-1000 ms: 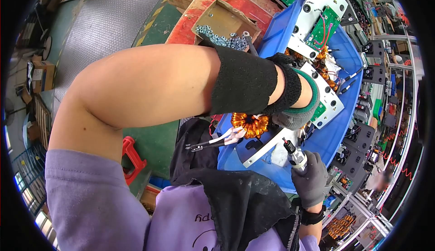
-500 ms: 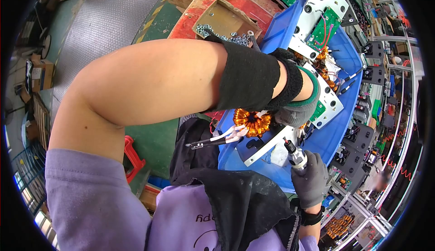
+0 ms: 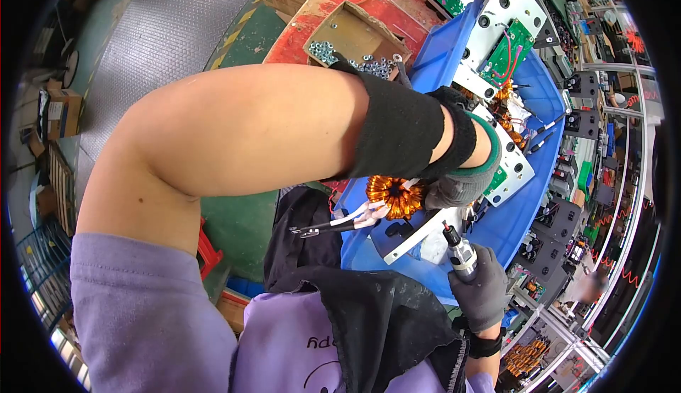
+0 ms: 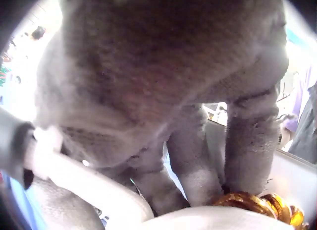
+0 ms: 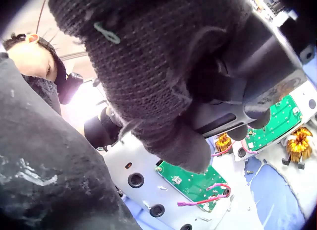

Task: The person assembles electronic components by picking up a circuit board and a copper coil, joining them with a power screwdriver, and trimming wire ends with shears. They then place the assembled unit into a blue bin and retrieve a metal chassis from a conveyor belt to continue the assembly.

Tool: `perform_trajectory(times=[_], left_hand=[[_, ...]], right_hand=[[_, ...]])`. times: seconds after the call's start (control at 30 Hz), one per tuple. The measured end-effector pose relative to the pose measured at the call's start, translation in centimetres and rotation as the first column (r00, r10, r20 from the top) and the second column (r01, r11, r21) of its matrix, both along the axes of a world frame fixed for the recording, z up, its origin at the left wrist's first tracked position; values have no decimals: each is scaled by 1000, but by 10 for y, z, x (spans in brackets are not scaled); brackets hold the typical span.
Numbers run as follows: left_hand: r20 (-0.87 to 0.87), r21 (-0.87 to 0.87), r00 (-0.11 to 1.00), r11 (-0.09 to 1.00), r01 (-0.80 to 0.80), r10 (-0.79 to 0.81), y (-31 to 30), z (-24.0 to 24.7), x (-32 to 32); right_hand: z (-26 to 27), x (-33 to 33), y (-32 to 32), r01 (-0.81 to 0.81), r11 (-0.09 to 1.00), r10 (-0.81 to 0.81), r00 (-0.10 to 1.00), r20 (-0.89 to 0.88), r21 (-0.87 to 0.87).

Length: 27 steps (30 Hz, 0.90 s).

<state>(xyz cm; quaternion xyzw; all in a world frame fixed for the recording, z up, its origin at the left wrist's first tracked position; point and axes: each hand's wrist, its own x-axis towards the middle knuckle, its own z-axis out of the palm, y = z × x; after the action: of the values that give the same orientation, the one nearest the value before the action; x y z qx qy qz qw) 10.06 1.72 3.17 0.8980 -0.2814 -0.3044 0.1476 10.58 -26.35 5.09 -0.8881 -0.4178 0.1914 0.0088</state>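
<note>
My left hand (image 3: 457,189), in a grey glove, reaches across and grips a ring-shaped coil (image 3: 390,198) of orange copper wire at its right side. In the left wrist view, gloved fingers (image 4: 252,145) bend down to the coil (image 4: 277,207), beside a thick white-sleeved lead (image 4: 94,183). Two leads with metal lugs (image 3: 308,233) point left. My right hand (image 3: 482,290), gloved too, holds a silver power screwdriver (image 3: 461,257), its dark bit tilted up and left. In the right wrist view the glove (image 5: 148,76) wraps the tool's dark body. The left fingertips are hidden in the head view.
A blue bin (image 3: 443,52) holds white metal plates (image 3: 507,6) with green circuit boards (image 3: 509,51), and more coils. Behind the left forearm, a cardboard tray (image 3: 355,28) of nuts (image 3: 323,52) sits on a worn red table (image 3: 298,42). A red stool (image 3: 208,247) stands at left.
The right hand and screwdriver have shifted slightly left and down. The left forearm has moved a little to the right, its hand staying at the coil.
</note>
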Motion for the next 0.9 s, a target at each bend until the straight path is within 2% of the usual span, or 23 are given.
perform_trajectory(times=[0.2, 0.27, 0.33, 0.4, 0.43, 0.5, 0.53, 0.83, 0.9], left_hand=[[-32, -20, 994, 994, -108, 107, -3, -4, -10], [104, -73, 988, 991, -111, 118, -1, -7, -15], [85, -52, 992, 994, -92, 96, -1, -10, -13], [208, -101, 969, 989, -113, 132, -5, -26, -16], [207, -101, 969, 988, -114, 133, -10, -34, -17], [168, -77, 935, 950, -303, 312, -18, -49, -17], [168, -77, 935, 949, -304, 313, -21, -55, -14], [122, -2, 992, 999, 41, -41, -31, -98, 23], [95, 9, 995, 999, 35, -35, -34, -93, 26]], right_hand=[[-1, 0, 0, 2, 1000, -2, 1000, -5, -10], [-2, 1, -1, -6, 1000, 5, 1000, -3, -2], [-3, 2, -2, -4, 1000, 4, 1000, -1, 1], [-5, 2, -3, -7, 1000, 7, 1000, 2, 11], [-5, 2, -3, -11, 1000, 11, 1000, 6, 21], [-4, 2, -2, -14, 1000, 14, 1000, 6, 18], [-4, 3, -2, -17, 1000, 17, 1000, 7, 16], [2, 2, 3, -20, 1000, 20, 1000, 19, -18], [2, 1, 3, -14, 1000, 14, 1000, 14, -15]])
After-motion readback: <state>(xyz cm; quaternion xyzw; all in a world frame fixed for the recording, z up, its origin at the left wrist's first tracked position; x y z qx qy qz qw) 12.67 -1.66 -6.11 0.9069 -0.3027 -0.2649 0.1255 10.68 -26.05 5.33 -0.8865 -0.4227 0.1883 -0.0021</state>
